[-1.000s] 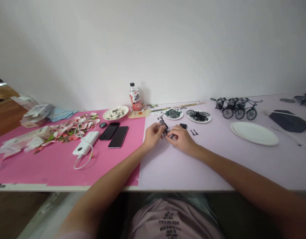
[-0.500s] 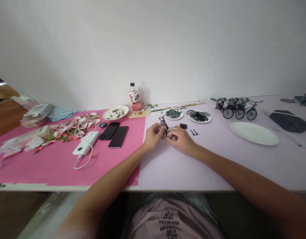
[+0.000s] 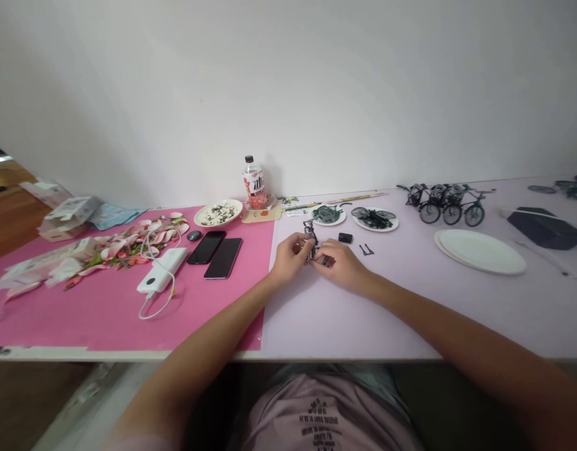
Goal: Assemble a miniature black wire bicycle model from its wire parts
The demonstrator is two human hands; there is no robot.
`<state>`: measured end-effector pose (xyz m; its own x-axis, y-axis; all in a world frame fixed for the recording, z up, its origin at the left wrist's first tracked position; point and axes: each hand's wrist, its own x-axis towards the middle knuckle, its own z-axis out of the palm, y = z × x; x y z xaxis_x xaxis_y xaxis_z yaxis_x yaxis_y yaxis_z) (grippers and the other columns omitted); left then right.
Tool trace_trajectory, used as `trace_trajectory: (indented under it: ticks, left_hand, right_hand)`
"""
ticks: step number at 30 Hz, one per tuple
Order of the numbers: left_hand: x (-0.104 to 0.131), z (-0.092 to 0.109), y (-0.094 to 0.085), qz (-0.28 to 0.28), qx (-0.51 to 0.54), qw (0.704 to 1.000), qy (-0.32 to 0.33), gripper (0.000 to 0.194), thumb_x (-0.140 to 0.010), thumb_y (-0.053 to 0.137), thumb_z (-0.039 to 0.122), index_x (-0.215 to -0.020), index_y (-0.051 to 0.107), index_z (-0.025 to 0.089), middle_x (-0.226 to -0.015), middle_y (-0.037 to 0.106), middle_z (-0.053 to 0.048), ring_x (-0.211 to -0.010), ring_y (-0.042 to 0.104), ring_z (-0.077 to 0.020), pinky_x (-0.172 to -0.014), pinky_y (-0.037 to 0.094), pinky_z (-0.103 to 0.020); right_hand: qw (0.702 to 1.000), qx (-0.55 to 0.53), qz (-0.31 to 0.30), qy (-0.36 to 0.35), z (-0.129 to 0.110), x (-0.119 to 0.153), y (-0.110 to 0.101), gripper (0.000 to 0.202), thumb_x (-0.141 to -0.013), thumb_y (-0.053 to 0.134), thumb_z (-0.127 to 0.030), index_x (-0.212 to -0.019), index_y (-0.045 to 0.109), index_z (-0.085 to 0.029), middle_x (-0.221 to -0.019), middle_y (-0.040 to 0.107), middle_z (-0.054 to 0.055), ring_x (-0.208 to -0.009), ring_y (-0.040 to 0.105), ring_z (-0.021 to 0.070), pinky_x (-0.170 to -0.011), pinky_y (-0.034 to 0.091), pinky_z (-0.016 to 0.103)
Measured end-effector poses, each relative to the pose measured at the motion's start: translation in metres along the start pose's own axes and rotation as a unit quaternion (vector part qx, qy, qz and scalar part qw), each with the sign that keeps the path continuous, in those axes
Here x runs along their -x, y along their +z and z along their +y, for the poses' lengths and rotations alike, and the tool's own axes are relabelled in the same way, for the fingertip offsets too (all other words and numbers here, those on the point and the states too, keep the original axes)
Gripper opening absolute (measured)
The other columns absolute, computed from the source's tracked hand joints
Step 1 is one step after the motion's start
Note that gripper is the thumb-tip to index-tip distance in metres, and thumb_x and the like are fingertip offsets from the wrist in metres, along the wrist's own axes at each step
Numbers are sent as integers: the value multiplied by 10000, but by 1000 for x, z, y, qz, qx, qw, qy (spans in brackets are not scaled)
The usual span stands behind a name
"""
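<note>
My left hand [image 3: 291,255] is closed on a small dark toy bicycle [image 3: 309,229], partly built as far as it shows, with its upper end standing out above the fingers. Against its lower right side, my right hand [image 3: 341,263] pinches a dark part of it; the fingers hide most of that part. Just beyond the right hand lies a small black block [image 3: 345,238]. A thin black forked piece [image 3: 366,250] rests to the right of it. Behind the hands, one white plate [image 3: 343,218] bears dark green frames, and another plate [image 3: 396,223] bears black parts and wheels.
Finished toy bicycles [image 3: 452,205] stand at the back right, behind stacked white plates [image 3: 480,252] and a dark angular box [image 3: 546,228]. On the pink left side are two phones [image 3: 223,258], a white power bank [image 3: 162,270], petals [image 3: 128,247], and a bottle [image 3: 255,185] behind.
The fingers of my right hand have shifted slightly against the toy bicycle. My left hand stays nearly where it was, and the things on the table have not moved.
</note>
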<state>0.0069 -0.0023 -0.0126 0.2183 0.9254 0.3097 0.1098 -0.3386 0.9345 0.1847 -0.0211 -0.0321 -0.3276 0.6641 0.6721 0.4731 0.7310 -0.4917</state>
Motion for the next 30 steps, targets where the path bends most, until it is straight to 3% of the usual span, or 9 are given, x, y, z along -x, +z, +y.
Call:
trace_trajectory:
  ticks: [12, 22, 30]
  left_hand:
    - [0, -3, 0, 2, -25, 1000, 8, 393, -862, 720, 555, -893, 645, 170, -671, 618, 7, -557, 591, -111, -515, 462, -213]
    - [-1, 1, 0, 10, 17, 1000, -1, 458, -839, 734, 614, -883, 628, 170, -646, 602, 21, -531, 584, -107, -515, 474, -220]
    - [-2, 1, -1, 14, 18, 1000, -5, 431, -854, 729, 587, -880, 630, 169, -627, 601, 28, -534, 603, -117, -544, 487, -233]
  right_hand:
    - [1000, -11, -18, 12, 0, 1, 0, 148, -843, 713, -100, -770, 670, -221, -758, 625, 13, -765, 596, 190, -690, 482, 311]
    - [1000, -17, -1, 5, 3, 1, 1, 98, -900, 729, -202, -809, 701, -225, -765, 647, 20, -699, 600, 181, -678, 510, 329]
    - [1000, -14, 7, 2, 4, 0, 1, 78, -904, 717, -198, -834, 705, -230, -782, 656, 21, -736, 610, 189, -696, 522, 338]
